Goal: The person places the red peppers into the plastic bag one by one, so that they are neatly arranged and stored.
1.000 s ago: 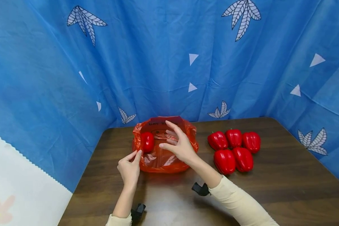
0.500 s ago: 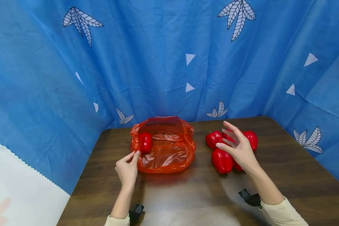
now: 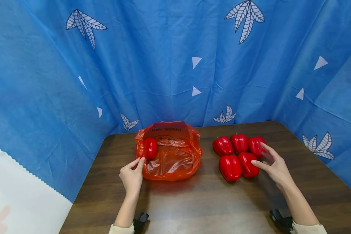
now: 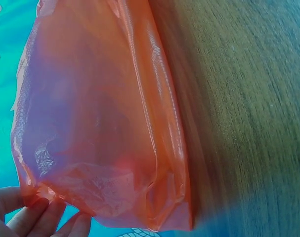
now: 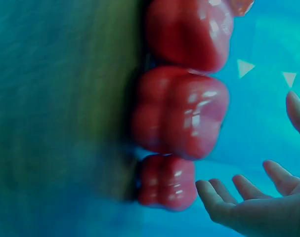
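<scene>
A red translucent plastic bag (image 3: 175,170) lies with its mouth spread wide, printed letters showing on its inner back wall. Inside it, at the left, is one red bell pepper (image 3: 150,149). My left hand (image 3: 131,178) pinches the bag's front left rim between thumb and fingers; the left wrist view shows its fingertips (image 4: 38,207) at the gathered plastic. To the right of the bag sit several glossy red bell peppers (image 3: 229,167) in a tight cluster. My right hand (image 3: 278,169) hovers at the cluster's right side, fingers spread, holding nothing, its thumb overlapping the front right pepper (image 3: 247,165).
The dark wooden table (image 3: 175,208) has a back edge close to a blue patterned curtain (image 3: 163,65). A white cloth (image 3: 20,195) hangs at the left. Black wrist-camera mounts (image 3: 141,221) jut from beside both forearms.
My right hand has moved from over the bag's mouth, across the pepper cluster, to its right side. My left hand keeps its pinch on the bag rim. The peppers stay put.
</scene>
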`<state>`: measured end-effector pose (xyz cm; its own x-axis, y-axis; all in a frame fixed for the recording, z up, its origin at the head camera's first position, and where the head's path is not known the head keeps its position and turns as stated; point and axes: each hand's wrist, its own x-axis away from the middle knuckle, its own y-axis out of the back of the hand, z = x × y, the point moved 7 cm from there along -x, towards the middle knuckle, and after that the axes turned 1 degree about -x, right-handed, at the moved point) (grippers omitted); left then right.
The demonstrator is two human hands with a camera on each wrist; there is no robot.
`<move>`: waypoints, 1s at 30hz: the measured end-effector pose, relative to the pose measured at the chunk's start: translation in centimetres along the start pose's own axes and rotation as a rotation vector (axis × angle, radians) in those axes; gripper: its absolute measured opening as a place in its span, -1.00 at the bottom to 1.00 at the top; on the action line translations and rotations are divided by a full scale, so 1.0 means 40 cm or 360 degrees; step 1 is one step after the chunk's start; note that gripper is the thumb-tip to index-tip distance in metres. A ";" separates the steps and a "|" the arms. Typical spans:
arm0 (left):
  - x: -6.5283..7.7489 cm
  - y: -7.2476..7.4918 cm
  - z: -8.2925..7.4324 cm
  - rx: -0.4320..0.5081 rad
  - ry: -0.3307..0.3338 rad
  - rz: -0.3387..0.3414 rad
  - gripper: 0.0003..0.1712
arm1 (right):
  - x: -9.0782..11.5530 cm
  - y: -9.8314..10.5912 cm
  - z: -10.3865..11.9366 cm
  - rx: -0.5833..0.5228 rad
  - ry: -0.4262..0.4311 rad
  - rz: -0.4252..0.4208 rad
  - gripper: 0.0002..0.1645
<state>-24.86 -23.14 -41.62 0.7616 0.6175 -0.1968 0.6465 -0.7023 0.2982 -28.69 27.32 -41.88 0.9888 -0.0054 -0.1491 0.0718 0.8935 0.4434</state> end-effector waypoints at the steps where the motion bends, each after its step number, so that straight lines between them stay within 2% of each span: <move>1: 0.000 0.000 0.001 0.0000 -0.0001 -0.0001 -0.65 | 0.000 -0.003 -0.012 -0.0010 -0.0024 0.0020 -0.01; 8: 0.001 -0.001 0.004 -0.0003 -0.0011 -0.0017 -0.65 | -0.005 -0.017 -0.063 0.0022 -0.0124 0.0117 0.04; 16: -0.001 -0.001 0.001 -0.0005 -0.0072 -0.0071 -0.69 | -0.007 -0.037 -0.096 -0.0035 -0.0193 0.0230 0.09; 30: 0.000 -0.001 0.002 0.0002 -0.0045 -0.0062 -0.68 | -0.004 -0.063 -0.126 -0.0114 -0.0227 0.0331 0.09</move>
<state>-24.88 -23.13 -41.70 0.7366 0.6342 -0.2349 0.6759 -0.6782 0.2884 -29.68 27.32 -47.44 0.9901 0.1231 0.0673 -0.1396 0.9116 0.3867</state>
